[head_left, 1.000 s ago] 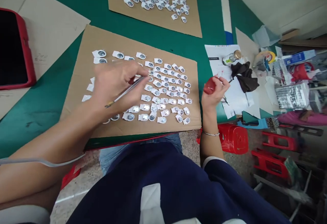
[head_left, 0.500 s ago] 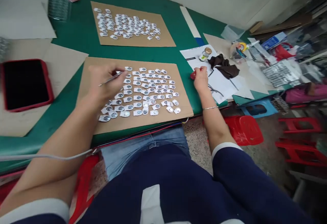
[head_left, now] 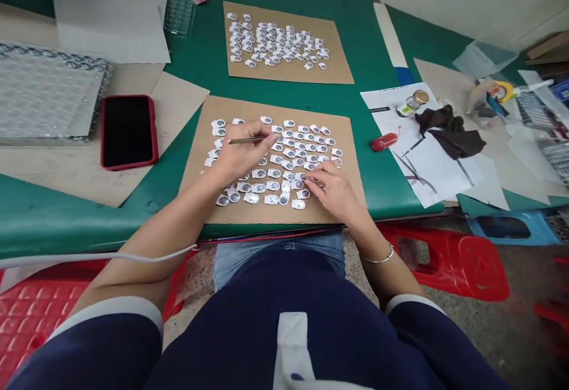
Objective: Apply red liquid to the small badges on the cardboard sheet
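Note:
Rows of small white tags with round silver-dark faces (head_left: 271, 200) lie on a brown cardboard sheet (head_left: 284, 217) in front of me. My left hand (head_left: 244, 150) is closed over the upper left of these rows, holding slim metal tweezers (head_left: 243, 140) nearly level. At the lower right of the sheet, my right hand (head_left: 333, 191) has its thumb and fingertips closed at the edge of one white tag (head_left: 304, 194). A small red object (head_left: 384, 141), smooth and rounded, lies on the green table beyond my right hand, beside white paper.
Farther back, a second cardboard sheet (head_left: 291, 74) bears more tags. A red-cased phone (head_left: 128, 132) and plastic-covered trays (head_left: 48, 99) lie left. On the right are a gold-lidded jar (head_left: 412, 103), dark cloth (head_left: 457, 135) and printed paper (head_left: 427, 182). A white cable (head_left: 111, 256) crosses my left forearm.
My right hand has let go of the red object and come left onto the cardboard among the tags. My left hand, still with the tweezers, has shifted over the rows. The view has swung left.

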### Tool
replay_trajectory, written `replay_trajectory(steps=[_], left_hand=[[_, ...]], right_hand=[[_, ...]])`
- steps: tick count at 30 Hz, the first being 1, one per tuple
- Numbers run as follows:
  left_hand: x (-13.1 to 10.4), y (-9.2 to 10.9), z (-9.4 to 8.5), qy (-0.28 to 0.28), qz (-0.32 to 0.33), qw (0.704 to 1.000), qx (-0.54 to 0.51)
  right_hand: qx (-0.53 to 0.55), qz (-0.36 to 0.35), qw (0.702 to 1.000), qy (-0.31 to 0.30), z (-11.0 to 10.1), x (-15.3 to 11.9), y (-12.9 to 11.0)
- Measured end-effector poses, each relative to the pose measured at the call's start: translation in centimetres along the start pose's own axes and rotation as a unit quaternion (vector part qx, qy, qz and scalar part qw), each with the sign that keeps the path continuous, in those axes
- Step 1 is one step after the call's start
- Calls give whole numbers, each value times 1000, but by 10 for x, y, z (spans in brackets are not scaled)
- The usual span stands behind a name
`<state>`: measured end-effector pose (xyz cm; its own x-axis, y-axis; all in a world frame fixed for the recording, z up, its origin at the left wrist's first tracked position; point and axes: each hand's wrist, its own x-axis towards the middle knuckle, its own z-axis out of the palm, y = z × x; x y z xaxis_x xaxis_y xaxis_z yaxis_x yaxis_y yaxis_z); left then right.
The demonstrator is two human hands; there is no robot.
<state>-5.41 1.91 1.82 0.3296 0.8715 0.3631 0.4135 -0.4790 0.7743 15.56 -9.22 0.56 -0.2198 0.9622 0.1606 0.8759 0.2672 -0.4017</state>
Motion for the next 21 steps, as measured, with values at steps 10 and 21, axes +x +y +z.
replay_trajectory(steps=[10, 21], left_hand=[[3, 9, -11, 25, -73, 984, -157], [0, 9, -4, 74, -178, 934, -301]], right_hand=[[-44, -7, 994, -96, -1, 20, -3], [-83, -14, 988, -131, -1, 20, -7]])
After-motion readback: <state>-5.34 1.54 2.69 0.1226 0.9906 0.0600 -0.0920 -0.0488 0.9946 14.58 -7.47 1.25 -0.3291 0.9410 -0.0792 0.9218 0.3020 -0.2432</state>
